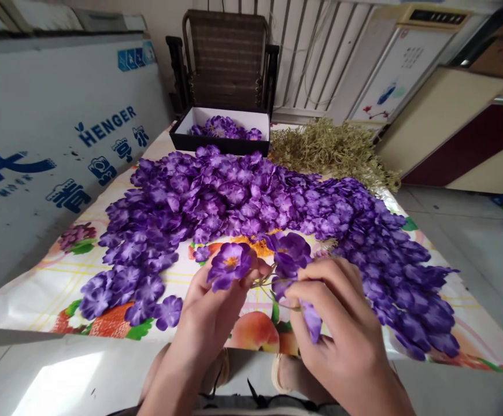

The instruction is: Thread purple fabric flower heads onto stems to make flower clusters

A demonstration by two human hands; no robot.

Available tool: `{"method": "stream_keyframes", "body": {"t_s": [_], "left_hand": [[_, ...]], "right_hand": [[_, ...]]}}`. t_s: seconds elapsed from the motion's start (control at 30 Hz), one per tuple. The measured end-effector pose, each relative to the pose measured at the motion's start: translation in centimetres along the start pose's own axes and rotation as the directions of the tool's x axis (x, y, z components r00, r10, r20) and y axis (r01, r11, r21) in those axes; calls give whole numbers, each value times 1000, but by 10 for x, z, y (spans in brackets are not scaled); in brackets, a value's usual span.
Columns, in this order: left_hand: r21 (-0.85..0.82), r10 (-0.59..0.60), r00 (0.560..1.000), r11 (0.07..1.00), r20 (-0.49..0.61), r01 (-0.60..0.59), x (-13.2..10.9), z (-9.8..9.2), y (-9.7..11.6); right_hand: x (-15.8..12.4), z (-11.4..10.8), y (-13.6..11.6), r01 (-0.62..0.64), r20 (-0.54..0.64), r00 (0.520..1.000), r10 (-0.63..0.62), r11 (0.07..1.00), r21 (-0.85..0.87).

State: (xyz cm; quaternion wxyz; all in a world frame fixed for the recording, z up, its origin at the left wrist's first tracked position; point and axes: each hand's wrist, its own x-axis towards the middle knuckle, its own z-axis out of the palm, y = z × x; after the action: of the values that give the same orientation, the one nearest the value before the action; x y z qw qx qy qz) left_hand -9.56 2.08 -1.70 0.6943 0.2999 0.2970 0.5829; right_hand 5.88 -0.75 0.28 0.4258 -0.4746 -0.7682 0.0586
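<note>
My left hand point(210, 315) is closed on a thin green stem point(263, 281) that carries purple fabric flowers point(230, 263). My right hand point(336, 323) pinches a loose purple petal point(311, 319) against the same stem, close to another bloom point(290, 251). Both hands hover over the near edge of a fruit-patterned tablecloth point(39, 294). A wide heap of loose purple fabric petals point(234, 199) curves across the cloth just beyond my fingers.
A black box point(221, 143) with more purple petals sits at the far end, beside a pile of pale green stems point(329, 150). A dark chair point(225, 58) stands behind it. A white chest freezer point(39, 133) lines the left side. Tiled floor lies to the right.
</note>
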Motion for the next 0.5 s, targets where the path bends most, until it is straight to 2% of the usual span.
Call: {"method": "stream_keyframes", "body": {"t_s": [0.1,0.17,0.23,0.33,0.43,0.5], "left_hand": [[55,95,995,994,-27,-93,0,-4,-4],[82,122,991,990,-54,-118,-2,-7,-6],[137,117,992,984,-36,-111,-4,-10,-5],[275,70,993,957,100,-95,-8,-10,-1],[378,48,971,916,234,-136,-9,-6,4],[410,74,966,896,247,-173,-9,-2,6]], "right_hand": [[-2,-2,-1,-188,194,968,160,973,137],[-4,0,0,-314,268,933,241,908,278],[-5,4,0,-420,252,905,343,815,399],[-3,15,1,-548,209,830,517,686,479],[1,22,3,-578,191,787,586,595,558],[1,24,3,-561,186,788,587,559,611]]}}
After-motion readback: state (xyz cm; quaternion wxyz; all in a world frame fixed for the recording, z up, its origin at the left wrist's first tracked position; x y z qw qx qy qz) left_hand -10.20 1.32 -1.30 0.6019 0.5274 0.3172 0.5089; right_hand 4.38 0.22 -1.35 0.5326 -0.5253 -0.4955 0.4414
